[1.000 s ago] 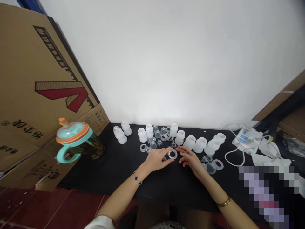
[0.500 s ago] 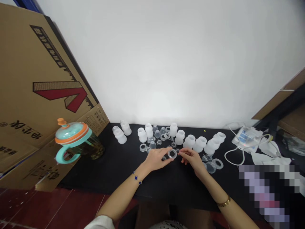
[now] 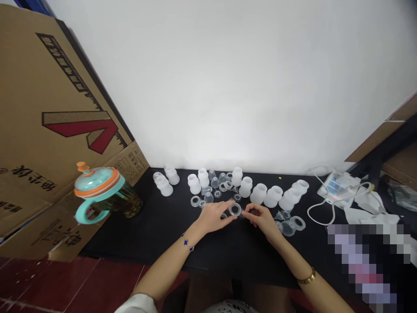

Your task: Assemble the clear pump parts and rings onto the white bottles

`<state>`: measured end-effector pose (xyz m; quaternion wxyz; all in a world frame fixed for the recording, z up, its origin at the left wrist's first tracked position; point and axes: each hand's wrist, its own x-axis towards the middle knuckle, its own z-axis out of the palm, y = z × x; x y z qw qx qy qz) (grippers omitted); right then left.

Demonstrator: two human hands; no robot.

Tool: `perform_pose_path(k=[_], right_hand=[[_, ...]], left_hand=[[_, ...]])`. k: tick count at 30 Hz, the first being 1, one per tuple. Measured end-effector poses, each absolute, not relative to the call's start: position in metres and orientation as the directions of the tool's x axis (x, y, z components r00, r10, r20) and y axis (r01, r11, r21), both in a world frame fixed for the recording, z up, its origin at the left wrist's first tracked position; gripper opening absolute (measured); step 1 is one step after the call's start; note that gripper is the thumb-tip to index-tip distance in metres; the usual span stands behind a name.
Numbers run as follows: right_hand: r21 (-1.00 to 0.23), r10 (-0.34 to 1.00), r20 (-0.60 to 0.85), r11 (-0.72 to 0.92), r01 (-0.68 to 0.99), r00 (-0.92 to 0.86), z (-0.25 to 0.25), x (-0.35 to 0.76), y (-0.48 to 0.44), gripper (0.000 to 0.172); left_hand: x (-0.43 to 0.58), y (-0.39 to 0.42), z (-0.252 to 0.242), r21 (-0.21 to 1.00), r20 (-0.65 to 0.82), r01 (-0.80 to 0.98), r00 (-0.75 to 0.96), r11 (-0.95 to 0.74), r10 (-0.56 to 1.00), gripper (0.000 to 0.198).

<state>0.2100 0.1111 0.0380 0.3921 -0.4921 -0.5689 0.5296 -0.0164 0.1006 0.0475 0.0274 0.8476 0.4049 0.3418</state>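
My left hand (image 3: 213,216) grips a translucent bottle collar ring (image 3: 231,209) between thumb and fingers, its round hole facing me. Close on its right, my right hand (image 3: 261,216) is closed in a pinch at the ring's edge; a small clear piece seems to be at its fingertips, too small to name. Behind the hands lie loose clear nipples (image 3: 215,182) and flat rings (image 3: 195,201). White bottle bodies without tops (image 3: 258,194) stand in a row beyond my right hand. More clear parts, including a collar ring (image 3: 298,223), rest to its right.
Two white bottles with clear tops (image 3: 163,184) stand at the back left. A large jug with a teal handle (image 3: 93,211) is at the left, beside a cardboard box (image 3: 65,143). A white cable (image 3: 321,221) and wrappings lie at the right on the black table (image 3: 156,234).
My right hand has moved slightly left and its fingertips now meet the ring's edge. The left hand keeps the ring in nearly the same place.
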Motion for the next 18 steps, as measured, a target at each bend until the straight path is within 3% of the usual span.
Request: perform_pose_path(k=[18], right_hand=[[-0.998, 0.988, -0.004, 0.007, 0.07, -0.154, 0.0452, 0.2111, 0.1092, 0.032]], left_hand=[[-0.0179, 0.1018, 0.0481, 0.37, 0.473, 0.744, 0.365, -0.557, 0.802, 0.043]])
